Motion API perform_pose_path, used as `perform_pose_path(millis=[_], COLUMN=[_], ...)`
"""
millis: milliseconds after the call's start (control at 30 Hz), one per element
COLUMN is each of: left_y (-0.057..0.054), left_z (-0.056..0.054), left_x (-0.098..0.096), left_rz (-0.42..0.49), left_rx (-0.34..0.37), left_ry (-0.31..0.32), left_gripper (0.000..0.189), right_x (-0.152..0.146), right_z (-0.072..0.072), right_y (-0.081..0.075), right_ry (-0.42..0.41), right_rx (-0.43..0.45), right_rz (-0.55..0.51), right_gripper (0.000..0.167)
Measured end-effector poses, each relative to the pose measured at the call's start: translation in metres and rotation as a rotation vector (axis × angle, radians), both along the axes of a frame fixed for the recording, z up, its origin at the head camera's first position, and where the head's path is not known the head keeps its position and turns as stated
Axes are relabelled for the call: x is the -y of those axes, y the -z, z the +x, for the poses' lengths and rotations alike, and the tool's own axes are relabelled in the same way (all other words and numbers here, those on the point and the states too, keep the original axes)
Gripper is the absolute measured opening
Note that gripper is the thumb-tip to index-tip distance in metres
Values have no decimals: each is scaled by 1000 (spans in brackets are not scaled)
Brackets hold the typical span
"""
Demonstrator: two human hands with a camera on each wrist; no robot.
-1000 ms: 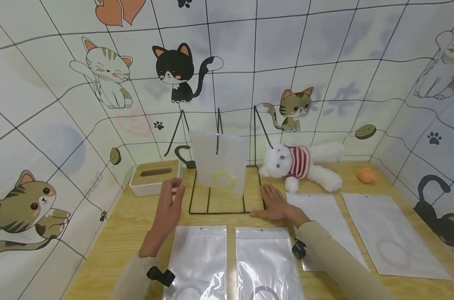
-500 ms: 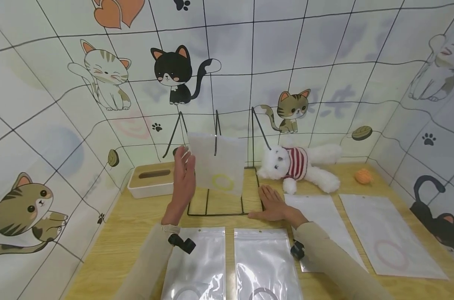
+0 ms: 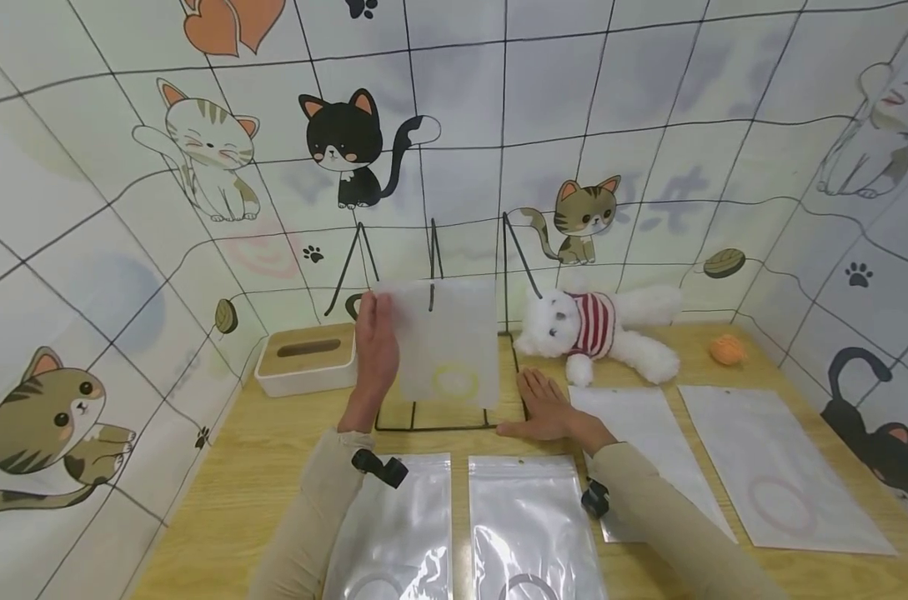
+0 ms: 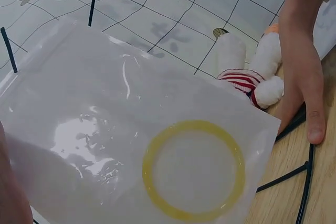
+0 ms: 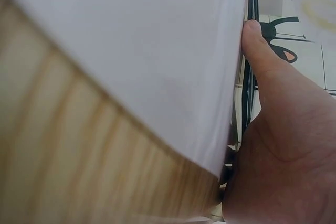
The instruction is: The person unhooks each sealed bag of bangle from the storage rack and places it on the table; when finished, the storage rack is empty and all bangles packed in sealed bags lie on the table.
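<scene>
A white zip bag [image 3: 454, 342] with a yellow ring [image 3: 456, 382] near its bottom hangs on the middle prong of a black wire rack [image 3: 438, 429]. My left hand [image 3: 377, 346] is upright against the bag's left edge, its fingers mostly straight along it. In the left wrist view only a blurred part of that hand shows at the left border, beside the bag [image 4: 105, 103]. My right hand [image 3: 551, 408] lies flat at the right side of the rack's base, fingers extended and thumb on the wire. The right wrist view shows this hand [image 5: 294, 124] by the black wire.
Two clear-fronted zip bags lie in front, left bag [image 3: 393, 517] and right bag [image 3: 532, 517]. Two more lie at right, a nearer bag [image 3: 649, 450] and an outer bag [image 3: 784, 458]. A tissue box [image 3: 303, 358], plush toy [image 3: 596, 325] and orange ball [image 3: 727, 350] stand behind.
My left hand has moved up and right from near the tissue box to the hanging bag's left edge. The bag has swung slightly right and down. My right hand stays on the rack.
</scene>
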State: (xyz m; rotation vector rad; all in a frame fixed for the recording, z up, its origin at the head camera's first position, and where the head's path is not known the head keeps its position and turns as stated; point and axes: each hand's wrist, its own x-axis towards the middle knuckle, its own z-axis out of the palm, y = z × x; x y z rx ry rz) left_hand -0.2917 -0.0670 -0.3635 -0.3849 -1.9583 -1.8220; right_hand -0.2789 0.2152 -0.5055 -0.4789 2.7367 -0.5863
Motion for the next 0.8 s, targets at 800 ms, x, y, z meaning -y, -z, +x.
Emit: perform_pose_path(millis=[800], left_y=[-3], left_z=[11], left_x=[-4], left_rz=[124], left_rx=[-121], left_ry=[-2], left_gripper=[28], right_x=[-1], right_z=[-3], right_y=[7], right_ry=[13], right_rx=[22], right_rz=[-27], right_gripper=[119])
